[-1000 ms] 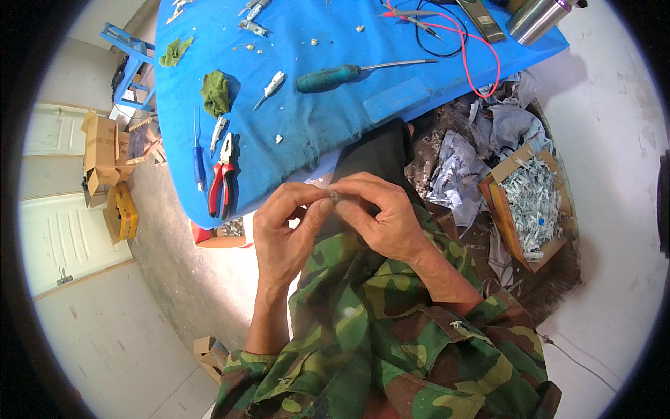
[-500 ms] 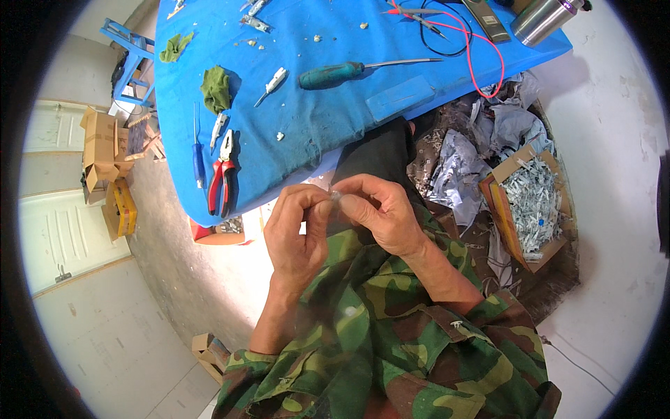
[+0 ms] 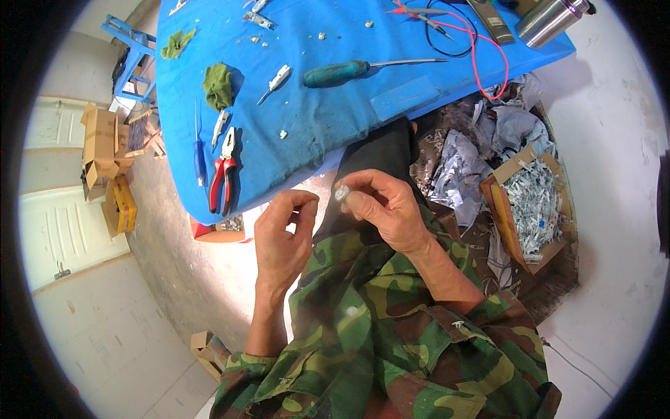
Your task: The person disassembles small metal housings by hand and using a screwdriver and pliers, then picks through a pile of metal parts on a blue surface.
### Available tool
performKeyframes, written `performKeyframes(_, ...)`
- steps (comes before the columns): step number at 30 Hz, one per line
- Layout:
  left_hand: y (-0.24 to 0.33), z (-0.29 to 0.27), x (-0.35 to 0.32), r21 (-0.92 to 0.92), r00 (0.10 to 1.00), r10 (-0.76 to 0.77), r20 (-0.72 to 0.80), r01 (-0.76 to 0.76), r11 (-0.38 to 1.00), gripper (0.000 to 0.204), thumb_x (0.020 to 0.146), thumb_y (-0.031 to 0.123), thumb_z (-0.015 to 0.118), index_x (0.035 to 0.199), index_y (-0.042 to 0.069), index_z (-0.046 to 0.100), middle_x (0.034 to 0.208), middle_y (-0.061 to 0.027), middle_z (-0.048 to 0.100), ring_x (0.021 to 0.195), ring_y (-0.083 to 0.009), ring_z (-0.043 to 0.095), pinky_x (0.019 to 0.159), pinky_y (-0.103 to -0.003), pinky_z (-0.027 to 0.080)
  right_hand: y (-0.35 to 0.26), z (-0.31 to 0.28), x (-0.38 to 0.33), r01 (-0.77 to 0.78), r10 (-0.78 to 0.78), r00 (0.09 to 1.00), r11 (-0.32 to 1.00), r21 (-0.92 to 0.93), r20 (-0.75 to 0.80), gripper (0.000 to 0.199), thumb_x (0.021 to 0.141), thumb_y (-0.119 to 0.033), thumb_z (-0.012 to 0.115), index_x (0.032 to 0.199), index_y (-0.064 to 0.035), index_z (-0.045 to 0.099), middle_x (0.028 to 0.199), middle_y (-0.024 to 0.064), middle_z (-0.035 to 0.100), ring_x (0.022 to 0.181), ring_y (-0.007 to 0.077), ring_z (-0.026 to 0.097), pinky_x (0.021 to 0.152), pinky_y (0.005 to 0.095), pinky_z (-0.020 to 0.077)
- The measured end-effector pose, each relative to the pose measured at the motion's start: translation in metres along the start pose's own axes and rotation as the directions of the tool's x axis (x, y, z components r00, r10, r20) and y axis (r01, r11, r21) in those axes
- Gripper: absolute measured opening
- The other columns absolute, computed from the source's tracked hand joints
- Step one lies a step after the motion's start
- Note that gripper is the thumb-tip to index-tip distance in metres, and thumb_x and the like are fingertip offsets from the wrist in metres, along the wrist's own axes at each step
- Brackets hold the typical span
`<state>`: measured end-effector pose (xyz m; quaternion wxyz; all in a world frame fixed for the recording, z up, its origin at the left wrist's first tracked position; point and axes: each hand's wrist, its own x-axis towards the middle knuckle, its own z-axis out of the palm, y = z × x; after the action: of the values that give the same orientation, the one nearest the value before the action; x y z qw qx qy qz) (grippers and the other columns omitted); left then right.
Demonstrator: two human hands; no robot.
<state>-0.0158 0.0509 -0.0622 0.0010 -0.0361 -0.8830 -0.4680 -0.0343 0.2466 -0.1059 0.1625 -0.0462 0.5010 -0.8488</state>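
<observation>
A small greyish-white lump (image 3: pixel 341 193), too small to name by kind, is pinched between the thumb and fingers of my right hand (image 3: pixel 387 213). My left hand (image 3: pixel 283 227) hangs just to its left, apart from it, thumb and fingertips pressed together; whether they hold anything is hidden. Both hands are above my lap, off the front edge of the blue-covered table (image 3: pixel 293 164). On that cloth, red-and-black pliers (image 3: pixel 222 174) lie nearest my left hand. Beside them are a blue screwdriver (image 3: pixel 199 164) and a small white part (image 3: pixel 220 124).
A green-handled screwdriver (image 3: pixel 336 74), green rags (image 3: pixel 218 85), test leads (image 3: pixel 488 52) and a steel flask (image 3: pixel 551 21) are on the table. Right of my legs stands a box of metallic scraps (image 3: pixel 527 209) beside crumpled plastic (image 3: pixel 458 171). Cardboard boxes (image 3: pixel 101 143) stand at far left.
My hands have come apart: the left moved slightly left and down. The lump stays in my right fingers and now shows more fully.
</observation>
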Motion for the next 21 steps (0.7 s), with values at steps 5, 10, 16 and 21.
performKeyframes(5,0.019,-0.003,-0.003,0.084,0.997,0.009,-0.081,-0.002,0.996,0.016,0.089,-0.004,0.07,0.104,-0.001,0.073,0.098,-0.0098,0.073,0.077,-0.0119,0.068,0.067,-0.025,0.055,0.004,0.001,0.0,0.008,-0.009,1.0,0.997,-0.08,-0.011,0.023,0.098,-0.011,0.069,0.117,0.0028,0.067,0.104,0.0019,0.068,0.093,0.0054,0.061,0.082,0.0221,0.0505)
performKeyframes(10,0.024,-0.001,-0.001,0.04,0.991,0.083,-0.108,-0.079,0.996,0.013,0.086,-0.004,0.073,0.099,-0.001,0.075,0.095,-0.0095,0.074,0.075,-0.0125,0.068,0.064,-0.024,0.054,0.002,0.006,0.001,0.002,-0.002,1.0,0.985,-0.172,0.001,0.021,0.097,-0.009,0.069,0.115,0.0009,0.068,0.106,0.0017,0.067,0.091,0.0051,0.06,0.078,0.0217,0.0502)
performKeyframes(16,0.017,0.002,0.001,0.124,0.986,0.156,-0.062,-0.148,0.981,0.01,0.087,-0.004,0.072,0.097,-0.002,0.072,0.092,-0.0123,0.072,0.071,-0.0155,0.068,0.063,-0.026,0.054,0.003,0.009,0.002,0.048,-0.049,0.999,0.96,-0.277,0.002,0.018,0.095,-0.007,0.07,0.111,-0.0001,0.069,0.102,0.0017,0.066,0.086,0.0062,0.06,0.073,0.0218,0.0491)
performKeyframes(21,0.006,0.007,-0.002,0.304,0.965,0.264,-0.002,-0.251,0.919,0.013,0.086,-0.008,0.067,0.096,-0.001,0.064,0.089,-0.0122,0.067,0.068,-0.0188,0.067,0.059,-0.028,0.053,0.007,0.011,0.003,0.017,-0.026,0.999,0.954,-0.3,-0.027,0.017,0.095,-0.006,0.069,0.11,0.0005,0.069,0.1,0.0022,0.066,0.084,0.0061,0.059,0.071,0.0219,0.0485)
